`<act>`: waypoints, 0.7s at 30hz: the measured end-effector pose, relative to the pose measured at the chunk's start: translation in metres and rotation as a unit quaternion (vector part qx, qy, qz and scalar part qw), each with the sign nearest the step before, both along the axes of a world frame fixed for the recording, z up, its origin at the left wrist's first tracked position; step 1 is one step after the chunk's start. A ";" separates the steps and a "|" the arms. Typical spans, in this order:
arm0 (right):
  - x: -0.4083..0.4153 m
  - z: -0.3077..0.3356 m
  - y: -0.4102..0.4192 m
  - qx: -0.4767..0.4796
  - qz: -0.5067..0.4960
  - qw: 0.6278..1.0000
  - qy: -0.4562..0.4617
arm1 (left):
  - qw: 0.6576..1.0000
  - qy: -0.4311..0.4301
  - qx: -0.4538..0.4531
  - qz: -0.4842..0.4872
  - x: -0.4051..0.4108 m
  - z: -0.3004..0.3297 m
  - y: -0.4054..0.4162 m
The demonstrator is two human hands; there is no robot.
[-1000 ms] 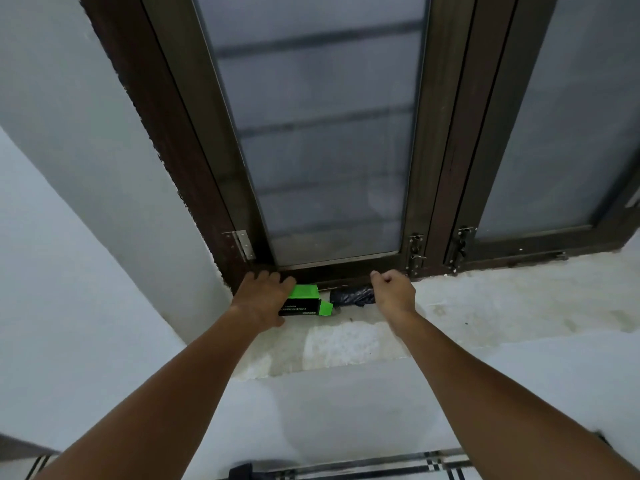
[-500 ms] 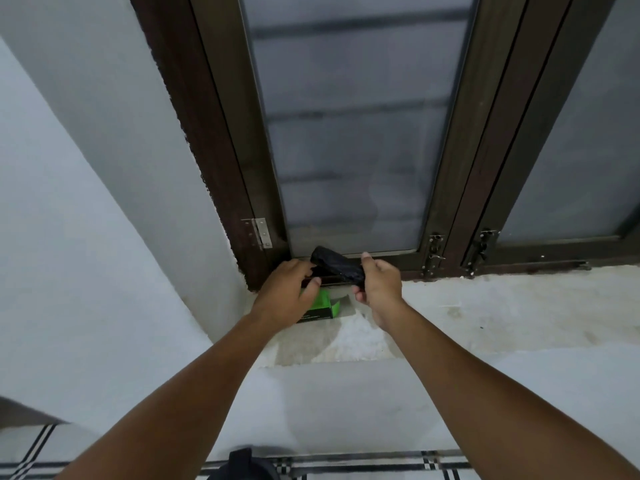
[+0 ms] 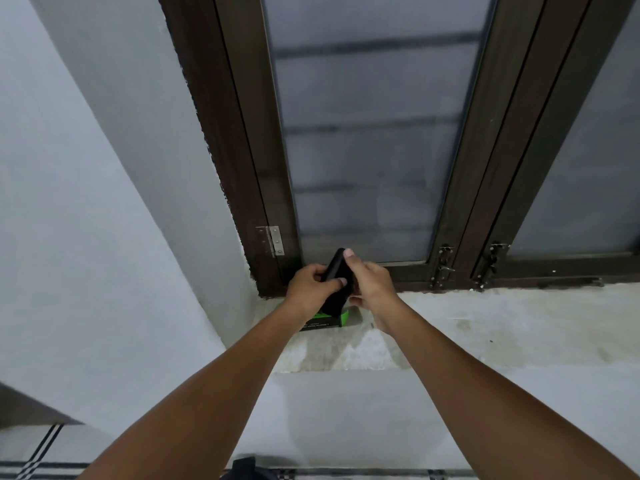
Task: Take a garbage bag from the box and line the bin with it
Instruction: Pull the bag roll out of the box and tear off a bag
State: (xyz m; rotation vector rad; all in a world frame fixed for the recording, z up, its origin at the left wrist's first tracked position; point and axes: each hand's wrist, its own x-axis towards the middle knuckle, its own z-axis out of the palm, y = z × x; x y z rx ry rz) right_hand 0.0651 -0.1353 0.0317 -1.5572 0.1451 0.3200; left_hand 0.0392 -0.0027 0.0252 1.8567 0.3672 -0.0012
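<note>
A black roll of garbage bags (image 3: 337,285) is held upright above the window sill, in front of the window frame. My left hand (image 3: 310,291) grips its lower left side, thumb across the front. My right hand (image 3: 369,280) holds its right side, one fingertip at the top end. Under the roll lies the green and black box (image 3: 327,320) on the sill, partly hidden by my left wrist and the roll. The bin cannot be made out for certain.
The pale concrete window sill (image 3: 485,327) runs to the right below a dark brown window frame (image 3: 485,188) with frosted glass. White walls stand at the left and below. A dark object (image 3: 247,469) peeks in at the bottom edge over striped floor.
The roll came out of the box on the sill, lifted by my right hand. My left hand left the box and joined on the roll, which turned from lying across to upright.
</note>
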 end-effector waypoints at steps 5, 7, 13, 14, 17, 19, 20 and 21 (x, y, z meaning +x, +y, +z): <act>0.008 -0.007 0.001 -0.010 -0.023 1.000 0.004 | 0.996 0.026 -0.084 0.028 -0.001 0.009 0.001; 0.009 -0.005 0.000 0.009 -0.047 0.998 0.028 | 0.981 0.088 -0.170 0.037 -0.001 0.012 0.004; 0.007 0.003 0.004 0.023 -0.034 0.998 0.054 | 0.972 0.123 -0.195 -0.040 -0.003 0.005 0.013; 0.007 0.003 0.005 0.024 -0.033 0.998 0.050 | 0.973 0.123 -0.193 -0.042 -0.004 0.005 0.013; 0.008 0.004 0.005 -0.021 -0.039 0.999 0.029 | 0.972 0.124 -0.196 -0.039 -0.003 0.001 0.012; 0.012 -0.001 0.003 -0.096 -0.042 0.994 -0.006 | 0.971 0.123 -0.203 -0.026 -0.001 -0.001 0.015; 0.013 -0.002 0.001 -0.123 -0.040 0.991 -0.019 | 0.971 0.123 -0.202 -0.017 0.000 -0.002 0.016; 0.013 -0.003 -0.001 -0.136 -0.034 0.990 -0.027 | 0.972 0.124 -0.197 -0.009 0.001 -0.002 0.018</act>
